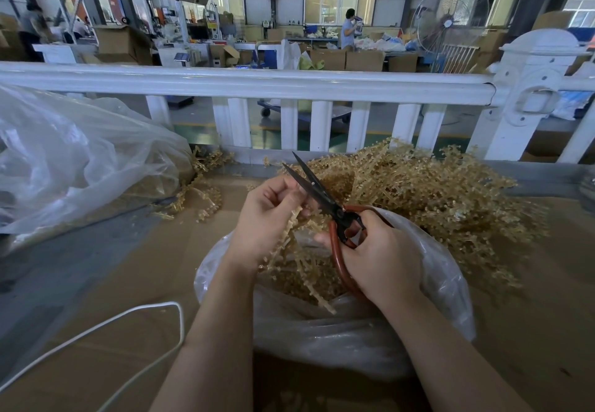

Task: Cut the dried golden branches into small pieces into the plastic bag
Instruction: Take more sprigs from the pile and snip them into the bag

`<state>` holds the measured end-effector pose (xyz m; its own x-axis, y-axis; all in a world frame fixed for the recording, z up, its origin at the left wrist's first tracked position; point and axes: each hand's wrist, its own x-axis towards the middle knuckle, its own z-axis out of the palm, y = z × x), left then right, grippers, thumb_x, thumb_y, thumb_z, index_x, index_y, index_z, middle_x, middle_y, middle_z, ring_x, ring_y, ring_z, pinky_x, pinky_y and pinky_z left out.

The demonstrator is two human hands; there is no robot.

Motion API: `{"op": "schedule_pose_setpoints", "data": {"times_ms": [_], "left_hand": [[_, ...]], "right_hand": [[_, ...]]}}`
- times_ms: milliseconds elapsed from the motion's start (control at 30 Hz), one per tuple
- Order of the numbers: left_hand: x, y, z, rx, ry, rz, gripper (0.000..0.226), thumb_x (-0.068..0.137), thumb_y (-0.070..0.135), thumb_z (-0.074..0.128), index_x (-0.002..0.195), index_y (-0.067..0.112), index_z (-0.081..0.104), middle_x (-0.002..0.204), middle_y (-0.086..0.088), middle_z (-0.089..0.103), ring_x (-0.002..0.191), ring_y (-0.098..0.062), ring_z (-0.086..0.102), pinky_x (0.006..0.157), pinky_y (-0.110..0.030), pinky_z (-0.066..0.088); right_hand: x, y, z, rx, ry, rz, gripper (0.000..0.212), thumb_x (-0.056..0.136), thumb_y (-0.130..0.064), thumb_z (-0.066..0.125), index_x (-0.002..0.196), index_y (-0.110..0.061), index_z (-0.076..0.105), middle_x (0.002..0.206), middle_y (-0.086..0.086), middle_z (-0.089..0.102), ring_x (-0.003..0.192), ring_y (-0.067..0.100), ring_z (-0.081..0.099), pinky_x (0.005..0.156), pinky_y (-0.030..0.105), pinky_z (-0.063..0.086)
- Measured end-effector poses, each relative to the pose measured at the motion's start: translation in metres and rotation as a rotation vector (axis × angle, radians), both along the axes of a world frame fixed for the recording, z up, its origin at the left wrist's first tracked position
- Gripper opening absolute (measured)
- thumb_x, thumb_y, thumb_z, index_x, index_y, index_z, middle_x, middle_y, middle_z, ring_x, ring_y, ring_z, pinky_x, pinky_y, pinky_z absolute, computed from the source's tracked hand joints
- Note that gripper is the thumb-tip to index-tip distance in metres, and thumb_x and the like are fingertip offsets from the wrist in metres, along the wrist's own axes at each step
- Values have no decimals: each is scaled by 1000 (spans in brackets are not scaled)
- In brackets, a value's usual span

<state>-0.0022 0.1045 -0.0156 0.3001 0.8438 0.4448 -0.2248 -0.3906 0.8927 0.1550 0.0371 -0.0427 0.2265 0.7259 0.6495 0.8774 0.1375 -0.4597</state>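
Head: plastic bag (434,282) w/ cut golden branch pieces (299,270) inside

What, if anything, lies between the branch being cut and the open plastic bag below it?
Nothing visible. The left hand holds the branch directly over the open bag, and the scissors in the right hand sit beside it, not beneath.
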Motion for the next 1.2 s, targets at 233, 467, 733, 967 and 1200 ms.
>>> {"op": "schedule_pose_setpoints", "data": {"times_ms": [233, 467, 733, 967, 1200], "left_hand": [[-3, 3, -3, -13, 0, 1, 25, 99, 1, 54, 86, 14, 71, 76, -8, 68, 66, -12, 60, 69, -22, 54], [-2, 3, -2, -75, -20, 23, 21, 99, 5, 56, 84, 9, 70, 75, -6, 68, 68, -16, 58, 72, -26, 53], [-8, 2, -1, -230, -39, 32, 16, 97, 12, 61, 97, -1, 70, 80, -7, 73, 74, -16, 69, 70, -24, 55], [0, 2, 1, -272, 13, -26, 13, 96, 10, 61, 88, 8, 72, 82, -10, 74, 77, -23, 66, 81, -40, 52], [-3, 1, 0, -344, 37, -36, 51, 87, 58, 53, 115, 20, 71, 106, -5, 76, 98, -19, 72, 87, -39, 52]], "right_hand": [[1, 0, 0, 2, -4, -5, 61, 70, -82, 53, 74, -21, 61, 62, -17, 54, 52, 3, 45, 47, 10, 24], [3, 1, 0, 37, -28, -1, 55, 73, -76, 60, 70, -21, 57, 56, -18, 48, 49, 3, 41, 46, 9, 22], [2, 2, 3, -161, 390, 141, 30, 80, -61, 71, 75, -32, 65, 62, -22, 65, 57, -3, 63, 45, 9, 40], [-4, 0, 10, -219, 554, 307, 10, 85, -30, 77, 80, -26, 69, 73, -22, 69, 66, -9, 63, 52, 4, 41], [-4, 1, 11, -187, 828, 375, 9, 88, -20, 75, 81, -15, 72, 70, -4, 73, 55, -3, 63, 51, 4, 42]]}}
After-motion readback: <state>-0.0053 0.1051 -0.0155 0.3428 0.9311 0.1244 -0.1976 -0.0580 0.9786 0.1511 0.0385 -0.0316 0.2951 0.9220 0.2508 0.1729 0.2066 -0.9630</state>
